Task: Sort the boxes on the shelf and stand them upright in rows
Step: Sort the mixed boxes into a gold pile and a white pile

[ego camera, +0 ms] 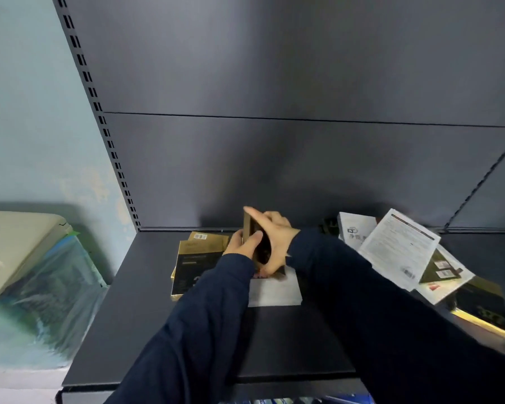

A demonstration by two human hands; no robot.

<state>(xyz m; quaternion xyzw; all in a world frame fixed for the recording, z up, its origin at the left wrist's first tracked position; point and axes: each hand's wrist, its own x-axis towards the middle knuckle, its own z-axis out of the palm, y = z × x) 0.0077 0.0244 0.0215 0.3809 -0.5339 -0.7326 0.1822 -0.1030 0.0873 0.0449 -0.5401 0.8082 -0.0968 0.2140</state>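
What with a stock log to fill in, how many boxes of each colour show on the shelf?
Black-and-gold boxes: 4 (upright box, two flat at left, one in the right pile)
White boxes: 4 (one flat in the middle, three in the right pile)
Total: 8 in view

Upright box (247, 227) mostly hidden behind right hand (274, 243); white box (274, 290) partly covered; labels (400, 246) unreadable.

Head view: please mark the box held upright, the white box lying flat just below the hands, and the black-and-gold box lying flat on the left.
upright box (263, 248), head view, on its dark front face.
white box (274, 290), head view, middle of its top face.
black-and-gold box (188, 271), head view, on its dark top face.
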